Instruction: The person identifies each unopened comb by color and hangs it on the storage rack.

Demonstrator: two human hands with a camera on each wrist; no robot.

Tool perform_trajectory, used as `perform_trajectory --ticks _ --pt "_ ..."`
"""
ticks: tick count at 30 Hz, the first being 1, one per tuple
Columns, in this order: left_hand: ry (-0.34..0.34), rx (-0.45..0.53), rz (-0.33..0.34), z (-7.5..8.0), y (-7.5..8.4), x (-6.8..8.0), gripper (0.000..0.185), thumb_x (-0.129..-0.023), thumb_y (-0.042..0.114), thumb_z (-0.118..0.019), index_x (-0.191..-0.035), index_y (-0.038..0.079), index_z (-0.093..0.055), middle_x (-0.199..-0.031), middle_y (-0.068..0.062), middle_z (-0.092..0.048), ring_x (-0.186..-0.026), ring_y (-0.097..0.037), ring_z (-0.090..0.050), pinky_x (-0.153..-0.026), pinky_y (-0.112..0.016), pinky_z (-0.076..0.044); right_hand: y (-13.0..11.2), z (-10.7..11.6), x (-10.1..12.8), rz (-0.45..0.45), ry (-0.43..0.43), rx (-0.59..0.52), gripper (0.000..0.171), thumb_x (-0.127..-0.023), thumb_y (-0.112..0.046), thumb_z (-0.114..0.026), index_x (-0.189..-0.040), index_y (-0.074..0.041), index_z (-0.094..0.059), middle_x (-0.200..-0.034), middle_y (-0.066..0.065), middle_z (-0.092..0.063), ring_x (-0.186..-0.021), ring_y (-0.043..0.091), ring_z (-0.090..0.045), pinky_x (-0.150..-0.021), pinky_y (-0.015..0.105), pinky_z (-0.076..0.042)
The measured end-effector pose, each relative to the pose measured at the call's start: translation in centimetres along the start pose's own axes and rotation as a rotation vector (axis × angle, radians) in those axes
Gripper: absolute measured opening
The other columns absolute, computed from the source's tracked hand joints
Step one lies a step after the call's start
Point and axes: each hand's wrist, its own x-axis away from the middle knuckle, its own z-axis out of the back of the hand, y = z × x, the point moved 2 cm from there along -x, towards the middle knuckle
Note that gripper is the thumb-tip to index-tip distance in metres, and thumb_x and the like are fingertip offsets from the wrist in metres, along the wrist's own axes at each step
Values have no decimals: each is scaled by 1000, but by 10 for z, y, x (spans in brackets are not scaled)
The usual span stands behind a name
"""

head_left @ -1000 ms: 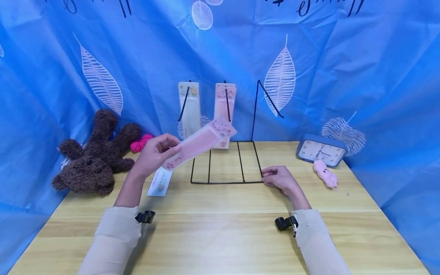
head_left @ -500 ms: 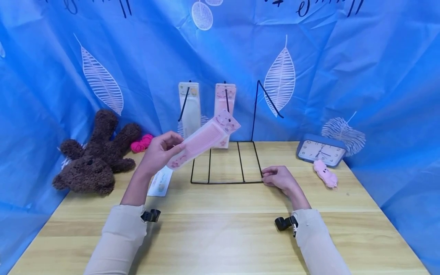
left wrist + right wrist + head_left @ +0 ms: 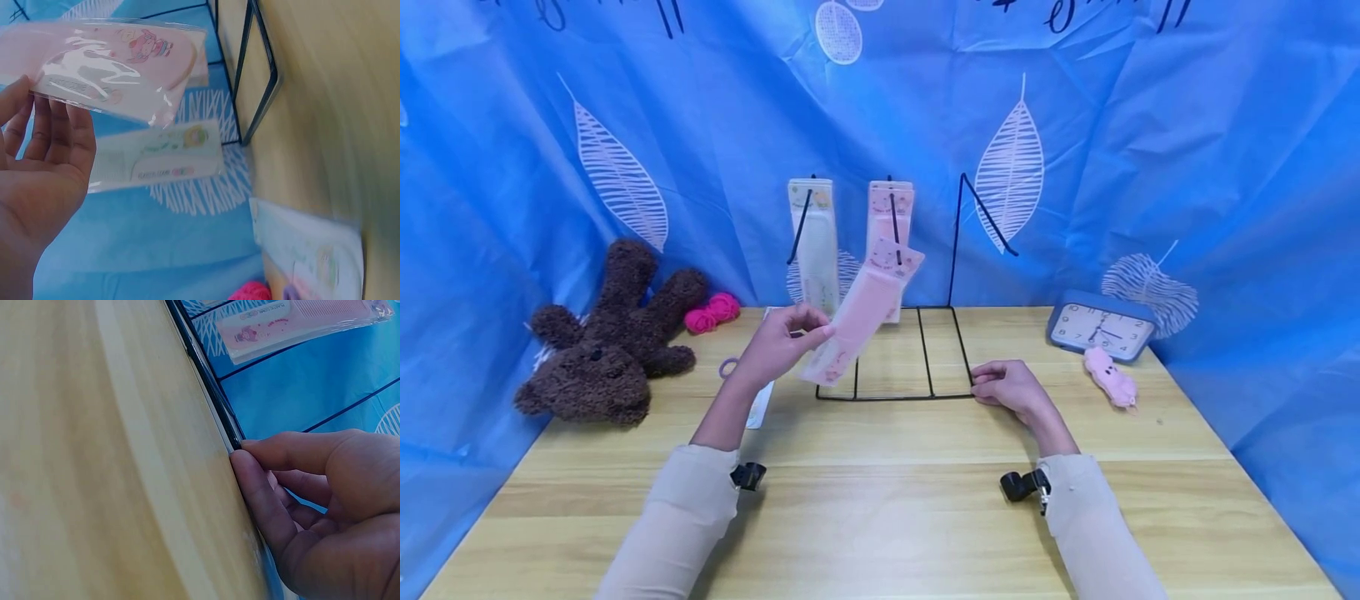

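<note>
pink comb pack point(image 3: 865, 312) between left hand point(image 3: 778, 346) fingers point(image 3: 811, 332)

- Wooden table point(image 3: 880, 517), pale grain, running up to the blue leaf-print backdrop.
- Near the middle at the back: black wire rack point(image 3: 891, 387), base frame flat on the wood.
- Right hand point(image 3: 1009, 390) resting on the tabletop, fingertips against the rack's front right corner.
- Far left: brown plush bear point(image 3: 602, 337), sprawled on the surface.
- Just right of the bear: pink yarn ball point(image 3: 711, 312), with a small purple ring point(image 3: 727, 367) a little nearer.
- Left of the rack: flat packaged comb point(image 3: 760, 404), partly hidden by the left forearm.
- Far right: blue clock point(image 3: 1101, 327), leaning back, with a small pink plush toy point(image 3: 1109, 377) just in front of it.
</note>
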Motion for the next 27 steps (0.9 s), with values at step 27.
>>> perform_trajectory --ticks 27 --pt "150 219 57 -40 -15 -44 22 -100 18 -68 -106 -3 -67 -98 -15 -68 -86 -25 -63 -77 -44 -59 -2 0 1 -17 5 -4 43 -89 14 -65 -131 16 -55 -106 16 -62 -87 17 -67 -79 29 -59"
